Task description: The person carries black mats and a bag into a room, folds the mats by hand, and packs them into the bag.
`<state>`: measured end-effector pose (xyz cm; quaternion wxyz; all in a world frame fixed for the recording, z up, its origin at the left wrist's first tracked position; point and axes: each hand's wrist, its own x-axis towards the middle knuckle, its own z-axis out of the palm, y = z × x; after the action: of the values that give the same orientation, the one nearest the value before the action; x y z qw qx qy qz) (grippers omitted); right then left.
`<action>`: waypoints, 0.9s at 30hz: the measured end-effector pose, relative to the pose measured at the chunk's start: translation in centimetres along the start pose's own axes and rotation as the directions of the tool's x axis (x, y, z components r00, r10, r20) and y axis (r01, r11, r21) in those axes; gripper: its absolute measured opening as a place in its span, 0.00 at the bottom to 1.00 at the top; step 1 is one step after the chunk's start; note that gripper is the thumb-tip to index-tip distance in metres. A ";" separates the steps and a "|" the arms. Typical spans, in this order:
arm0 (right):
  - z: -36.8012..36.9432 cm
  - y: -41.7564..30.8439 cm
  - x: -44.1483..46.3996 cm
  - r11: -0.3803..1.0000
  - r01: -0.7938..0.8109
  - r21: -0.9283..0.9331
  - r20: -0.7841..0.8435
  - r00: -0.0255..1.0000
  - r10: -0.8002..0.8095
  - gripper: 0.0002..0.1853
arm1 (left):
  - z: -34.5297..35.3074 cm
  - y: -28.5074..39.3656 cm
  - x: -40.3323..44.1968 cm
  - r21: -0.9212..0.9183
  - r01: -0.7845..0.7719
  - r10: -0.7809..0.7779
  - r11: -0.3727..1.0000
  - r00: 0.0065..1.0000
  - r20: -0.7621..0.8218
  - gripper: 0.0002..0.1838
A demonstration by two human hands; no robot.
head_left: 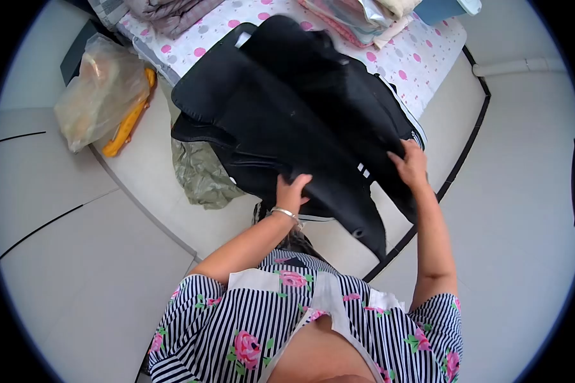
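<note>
left hand (290, 193): fingers partly curled at near edge of black cloth (281, 118), grip unclear | right hand (411, 165): fingers closed on its right edge | cloth ahead and between, long axis slanting from bed (442, 54) toward the wearer's right | left hand nearer its middle

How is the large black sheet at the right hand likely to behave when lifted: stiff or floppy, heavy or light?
The large black sheet will probably flex rather than stay flat, since it bends and curves toward the right hand. It may be fairly light for its size, as its edges look thin.
</note>
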<state>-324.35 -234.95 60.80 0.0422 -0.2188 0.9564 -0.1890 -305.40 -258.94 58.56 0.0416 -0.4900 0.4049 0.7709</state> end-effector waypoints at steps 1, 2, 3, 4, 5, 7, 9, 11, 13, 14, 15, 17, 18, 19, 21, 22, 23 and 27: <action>-1.1 1.0 -0.5 0.998 -0.053 -0.016 -0.034 0.998 0.053 0.19 | -0.8 -0.6 0.1 -0.036 0.002 -0.007 0.999 0.993 -0.119 0.34; -2.3 1.8 -1.1 0.998 -0.052 -0.025 -0.088 0.995 0.049 0.18 | -2.9 -2.7 2.1 -0.104 -0.002 -0.012 0.995 0.991 -0.132 0.30; -3.2 2.8 -1.8 0.998 -0.050 -0.034 -0.139 0.989 0.044 0.17 | -5.4 -5.4 4.5 -0.172 -0.005 -0.020 0.985 0.989 -0.147 0.27; -3.8 3.5 -2.1 0.999 -0.036 -0.040 -0.193 0.981 0.028 0.15 | -7.0 -6.4 5.3 -0.164 -0.019 -0.016 0.986 0.978 -0.208 0.24; -4.8 3.6 -2.5 0.996 -0.082 -0.042 -0.220 0.973 0.071 0.14 | -8.8 -7.7 6.0 -0.156 -0.029 -0.015 0.987 0.962 -0.272 0.21; -6.2 3.9 -2.9 0.994 -0.102 -0.027 -0.283 0.955 0.091 0.12 | -13.0 -11.1 8.4 -0.163 -0.035 -0.024 0.986 0.938 -0.345 0.22; -7.0 3.8 -3.4 0.990 -0.136 -0.037 -0.289 0.950 0.120 0.12 | -14.7 -11.5 7.9 -0.237 0.060 -0.147 0.970 0.920 -0.364 0.23; -7.1 3.9 -3.6 0.985 -0.168 -0.032 -0.285 0.946 0.152 0.12 | -16.7 -13.4 8.1 -0.250 0.018 -0.100 0.968 0.942 -0.321 0.26; -6.8 3.7 -3.6 0.989 -0.142 -0.034 -0.272 0.954 0.128 0.12 | -17.0 -13.0 6.2 -0.230 0.087 -0.153 0.969 0.944 -0.292 0.33; -6.1 3.9 -3.6 0.994 -0.105 -0.038 -0.279 0.956 0.091 0.12 | -17.5 -13.3 5.5 -0.255 0.090 -0.157 0.963 0.954 -0.256 0.32; -5.6 4.0 -3.7 0.997 -0.068 -0.039 -0.284 0.957 0.054 0.12 | -18.3 -13.6 4.7 -0.280 0.093 -0.159 0.956 0.962 -0.223 0.32; -5.2 3.6 -3.7 0.990 -0.133 -0.043 -0.243 0.963 0.119 0.12 | -19.1 -14.8 4.2 -0.299 0.063 -0.125 0.952 0.973 -0.192 0.29; -4.8 3.0 -3.5 0.987 -0.153 -0.041 -0.207 0.968 0.141 0.12 | -19.3 -15.1 3.6 -0.290 0.041 -0.104 0.956 0.974 -0.203 0.26; -4.1 2.5 -2.9 0.985 -0.167 -0.039 -0.165 0.974 0.158 0.12 | -19.7 -15.6 3.1 -0.284 0.016 -0.082 0.959 0.971 -0.223 0.23; -2.5 3.2 -1.3 0.993 -0.117 -0.025 -0.163 0.980 0.111 0.13 | -20.0 -16.3 4.1 -0.350 -0.025 -0.062 0.937 0.970 -0.236 0.22; -2.0 2.9 -0.4 0.990 -0.107 -0.091 -0.184 0.979 0.089 0.13 | -20.0 -16.3 4.9 -0.370 -0.031 -0.062 0.928 0.969 -0.237 0.22; -1.6 2.6 0.4 0.982 -0.103 -0.160 -0.209 0.976 0.068 0.13 | -20.1 -16.4 5.9 -0.390 -0.033 -0.063 0.920 0.971 -0.231 0.23; -3.7 0.0 3.8 0.954 -0.051 -0.295 -0.254 0.967 -0.027 0.15 | -18.9 -14.9 6.5 -0.434 0.022 -0.170 0.901 0.937 -0.304 0.25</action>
<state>-328.39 -235.38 64.22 -0.1139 -0.1906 0.9726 -0.0684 -288.24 -263.71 41.09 -0.0967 -0.6306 0.2039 0.7426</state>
